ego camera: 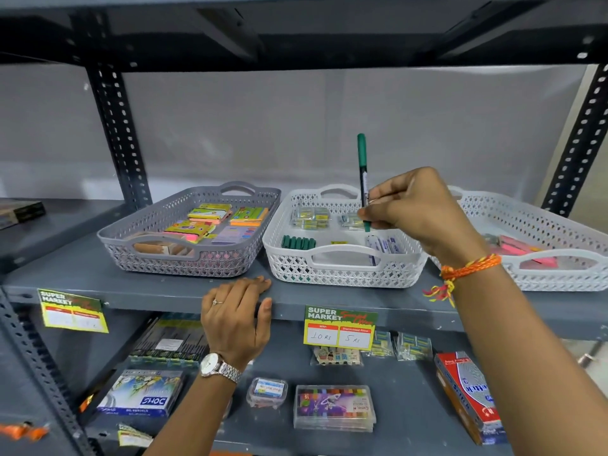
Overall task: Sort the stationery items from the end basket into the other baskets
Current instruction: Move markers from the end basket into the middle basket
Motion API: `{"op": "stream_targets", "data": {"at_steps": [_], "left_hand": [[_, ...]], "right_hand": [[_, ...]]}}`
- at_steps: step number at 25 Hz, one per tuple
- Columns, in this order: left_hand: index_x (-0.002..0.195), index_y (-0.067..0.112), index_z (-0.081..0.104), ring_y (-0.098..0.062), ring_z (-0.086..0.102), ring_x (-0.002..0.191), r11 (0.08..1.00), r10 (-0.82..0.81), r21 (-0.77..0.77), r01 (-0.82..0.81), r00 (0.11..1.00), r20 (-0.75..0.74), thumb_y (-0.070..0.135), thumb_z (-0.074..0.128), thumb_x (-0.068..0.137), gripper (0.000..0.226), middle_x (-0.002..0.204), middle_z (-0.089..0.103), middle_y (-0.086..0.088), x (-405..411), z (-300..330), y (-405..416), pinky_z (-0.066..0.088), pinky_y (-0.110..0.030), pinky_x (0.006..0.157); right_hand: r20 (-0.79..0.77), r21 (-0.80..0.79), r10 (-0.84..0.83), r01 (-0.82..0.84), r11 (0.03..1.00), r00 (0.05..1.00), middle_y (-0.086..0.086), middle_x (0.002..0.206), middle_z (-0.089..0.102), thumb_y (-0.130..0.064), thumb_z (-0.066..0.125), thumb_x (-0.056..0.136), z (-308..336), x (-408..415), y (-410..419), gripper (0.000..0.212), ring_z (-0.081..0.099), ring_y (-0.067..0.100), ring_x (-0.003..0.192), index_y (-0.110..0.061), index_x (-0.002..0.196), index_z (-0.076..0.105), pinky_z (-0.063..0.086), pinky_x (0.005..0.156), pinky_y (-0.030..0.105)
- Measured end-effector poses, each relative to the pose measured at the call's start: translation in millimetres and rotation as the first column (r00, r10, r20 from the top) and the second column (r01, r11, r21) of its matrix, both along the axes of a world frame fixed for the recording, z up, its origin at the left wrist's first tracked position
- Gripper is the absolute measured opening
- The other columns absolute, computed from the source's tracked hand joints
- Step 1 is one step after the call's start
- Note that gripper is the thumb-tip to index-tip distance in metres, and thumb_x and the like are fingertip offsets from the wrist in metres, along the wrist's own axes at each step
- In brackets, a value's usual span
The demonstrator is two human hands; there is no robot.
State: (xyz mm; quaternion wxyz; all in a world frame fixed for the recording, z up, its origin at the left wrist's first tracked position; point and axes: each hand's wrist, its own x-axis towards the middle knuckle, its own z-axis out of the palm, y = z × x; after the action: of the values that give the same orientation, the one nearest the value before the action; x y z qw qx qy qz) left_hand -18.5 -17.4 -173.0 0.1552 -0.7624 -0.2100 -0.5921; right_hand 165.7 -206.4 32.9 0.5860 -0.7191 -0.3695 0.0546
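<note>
Left hand [234,319] just rests open on the shelf edge [164,296]. Beyond it, right hand [416,210] pinches a green pen [362,179] upright over the white basket [342,258]. Looks mid-drop; next, probably lay it beside the green pens [297,242] below-left.

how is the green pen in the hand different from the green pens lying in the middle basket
The held green pen stands nearly upright, pinched by the right hand above the white basket; the green pens lie flat in a row at that basket's front left. One is single, the others grouped. Both share the same green colour.
</note>
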Motion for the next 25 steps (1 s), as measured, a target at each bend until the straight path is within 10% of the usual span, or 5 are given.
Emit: {"op": "stream_targets", "data": {"at_steps": [12,25], "left_hand": [[0.099,0.021,0.074,-0.018,0.066,0.087,0.999,-0.032,0.009,0.032,0.999,-0.002,0.04,0.038,0.101,0.04,0.1,0.077,0.007,-2.9,0.2,2.0,0.04,-0.037,0.078],[0.099,0.021,0.074,-0.016,0.064,0.09,0.999,-0.046,-0.005,0.046,0.999,0.006,0.038,0.041,0.1,0.037,0.101,0.076,0.008,-3.3,-0.6,0.9,0.038,-0.036,0.081]], "right_hand": [[-0.02,-0.416,0.202,-0.192,0.889,0.979,0.033,0.088,0.072,0.001,0.087,0.064,4.9,-18.5,55.2,0.046,0.069,0.027,0.066,0.022,0.099,0.067,0.062,0.076,0.035],[0.083,-0.784,0.342,-0.151,0.603,0.936,0.005,0.048,0.064,-0.005,0.074,0.065,-4.4,-38.5,102.3,0.01,0.054,0.014,0.039,-0.004,0.057,0.068,0.041,0.043,0.018]]}}
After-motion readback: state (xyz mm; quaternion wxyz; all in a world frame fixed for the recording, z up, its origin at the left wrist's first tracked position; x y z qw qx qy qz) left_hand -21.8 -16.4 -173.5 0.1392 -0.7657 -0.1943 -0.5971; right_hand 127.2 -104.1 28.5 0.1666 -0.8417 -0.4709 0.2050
